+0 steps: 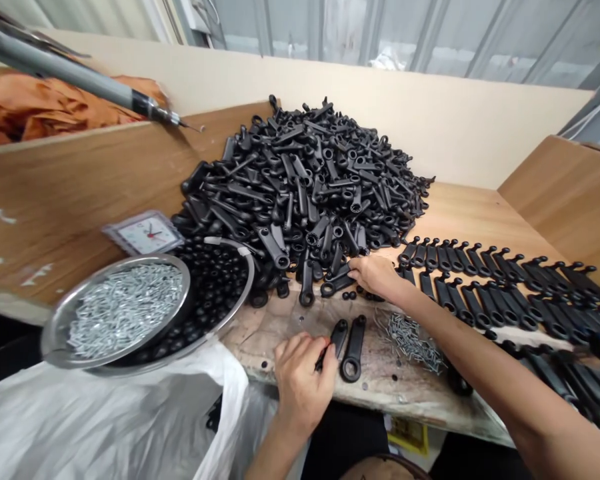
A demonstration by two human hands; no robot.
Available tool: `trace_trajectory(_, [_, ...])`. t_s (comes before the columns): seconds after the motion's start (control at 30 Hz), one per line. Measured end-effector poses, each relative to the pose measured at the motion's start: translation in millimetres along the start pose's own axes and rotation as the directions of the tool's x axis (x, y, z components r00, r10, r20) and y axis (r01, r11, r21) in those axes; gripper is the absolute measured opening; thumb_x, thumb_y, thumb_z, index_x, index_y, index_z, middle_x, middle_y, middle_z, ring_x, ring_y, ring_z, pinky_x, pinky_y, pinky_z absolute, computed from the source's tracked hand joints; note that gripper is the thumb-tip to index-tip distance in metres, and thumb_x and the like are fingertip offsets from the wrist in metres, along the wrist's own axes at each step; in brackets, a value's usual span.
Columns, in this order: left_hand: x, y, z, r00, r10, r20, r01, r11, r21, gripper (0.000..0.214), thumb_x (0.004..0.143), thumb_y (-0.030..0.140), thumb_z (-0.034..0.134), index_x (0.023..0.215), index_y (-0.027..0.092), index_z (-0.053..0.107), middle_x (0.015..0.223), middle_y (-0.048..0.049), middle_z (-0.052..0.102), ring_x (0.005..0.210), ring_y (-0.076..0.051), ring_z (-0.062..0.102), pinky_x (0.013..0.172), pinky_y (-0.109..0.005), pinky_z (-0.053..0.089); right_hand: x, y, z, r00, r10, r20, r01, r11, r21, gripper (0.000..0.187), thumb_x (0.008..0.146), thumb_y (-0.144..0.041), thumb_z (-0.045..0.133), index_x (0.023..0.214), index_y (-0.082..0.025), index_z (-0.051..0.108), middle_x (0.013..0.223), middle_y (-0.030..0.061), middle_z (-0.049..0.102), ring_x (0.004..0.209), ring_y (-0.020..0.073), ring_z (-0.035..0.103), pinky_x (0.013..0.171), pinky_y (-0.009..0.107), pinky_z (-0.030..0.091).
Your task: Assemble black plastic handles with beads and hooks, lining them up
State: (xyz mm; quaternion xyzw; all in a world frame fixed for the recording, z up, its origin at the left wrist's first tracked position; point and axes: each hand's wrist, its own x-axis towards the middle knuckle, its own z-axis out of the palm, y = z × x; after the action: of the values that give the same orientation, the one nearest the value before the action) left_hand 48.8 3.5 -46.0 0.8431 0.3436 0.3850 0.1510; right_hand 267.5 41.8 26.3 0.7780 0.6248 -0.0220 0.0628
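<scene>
My left hand (pixel 303 373) is at the front edge of the worktable, its fingers closed round a black crank handle (pixel 339 335). A small orange-red bit shows at its fingertips; what it is I cannot make out. Just right of it another black crank handle (pixel 352 350) lies on the wood, ring end toward me. My right hand (pixel 375 275) reaches to the foot of a big heap of black handles (pixel 305 180), fingers pinched at the end of a loose crank handle (pixel 336 283). Several small black knobs (pixel 350 295) lie below that hand.
At left, a steel bowl of screws (pixel 125 310) rests on a larger basin of black knobs (pixel 215 280), beside a small clock (pixel 150 232). Loose screws (pixel 413 340) lie under my right forearm. Rows of handles (pixel 480 303) fill the right side. A power screwdriver (pixel 150 107) hangs upper left.
</scene>
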Motion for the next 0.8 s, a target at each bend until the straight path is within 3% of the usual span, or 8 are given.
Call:
trace_trajectory(0.1, [-2.6,2.9,-3.4,0.999,-0.009,0.036,0.009,1.000,-0.001,0.010,0.077,0.020,0.052,0.079,0.018,0.062,0.070,-0.0036,0.064,0.072,-0.019,0.057,0.069,-0.032,0.037,4.5,-0.9,6.2,1.000,0.003,-0.015,-0.003,1.000,0.003,0.024,0.083,-0.028,0.044,0.091,-0.020,0.064,0.081,0.0094,0.067,0.077,0.0222,0.062,0.060,0.025,0.038])
trace_trajectory(0.2, [-6.3,6.4,-3.4,0.998,-0.035,0.057,0.034,0.999,0.025,0.013,0.078,0.020,0.051,0.082,0.018,0.063,0.070,-0.0027,0.064,0.070,-0.017,0.057,0.067,-0.029,0.039,-0.2,0.7,-1.3,0.998,0.024,-0.056,-0.024,1.000,-0.003,0.027,0.084,-0.031,0.041,0.089,-0.020,0.064,0.080,0.0089,0.067,0.076,0.0222,0.062,0.058,0.026,0.036])
trace_trajectory(0.33, [-4.8,11.6,2.2,0.986,-0.091,0.139,0.068,0.985,0.161,0.014,0.080,0.023,0.049,0.081,0.022,0.063,0.073,-0.0001,0.064,0.068,-0.016,0.060,0.064,-0.026,0.040,-14.4,8.6,-19.7,0.978,0.049,-0.203,-0.038,0.998,0.057,0.029,0.085,-0.036,0.040,0.086,-0.021,0.065,0.075,0.0058,0.067,0.072,0.0193,0.060,0.058,0.025,0.034])
trace_trajectory(0.47, [8.7,21.5,8.9,0.944,-0.162,0.288,0.100,0.971,0.219,0.018,0.082,0.024,0.044,0.085,0.023,0.062,0.082,-0.0006,0.064,0.068,-0.015,0.062,0.059,-0.026,0.039,-32.0,15.9,-33.9,0.934,0.040,-0.354,0.031,0.980,0.194,0.024,0.082,-0.034,0.047,0.079,-0.020,0.066,0.066,0.0020,0.064,0.064,0.0153,0.057,0.059,0.023,0.034])
trace_trajectory(0.7, [27.5,41.8,23.6,0.889,-0.191,0.417,0.131,0.977,0.167,0.022,0.081,0.021,0.041,0.088,0.021,0.062,0.089,-0.0045,0.064,0.073,-0.018,0.062,0.062,-0.027,0.040,-55.2,23.9,-40.2,0.885,0.020,-0.464,0.178,0.908,0.379,0.015,0.078,-0.024,0.052,0.074,-0.017,0.065,0.061,-0.0008,0.060,0.059,0.0116,0.053,0.058,0.020,0.034])
trace_trajectory(0.8, [29.1,34.1,24.5,0.904,-0.179,0.388,0.208,0.978,-0.035,0.021,0.080,0.022,0.043,0.084,0.020,0.063,0.086,-0.0051,0.063,0.076,-0.018,0.061,0.067,-0.028,0.041,-61.9,24.9,-40.5,0.906,-0.023,-0.423,0.238,0.854,0.463,0.014,0.077,-0.021,0.053,0.072,-0.015,0.065,0.062,-0.0010,0.059,0.058,0.0103,0.052,0.058,0.020,0.033])
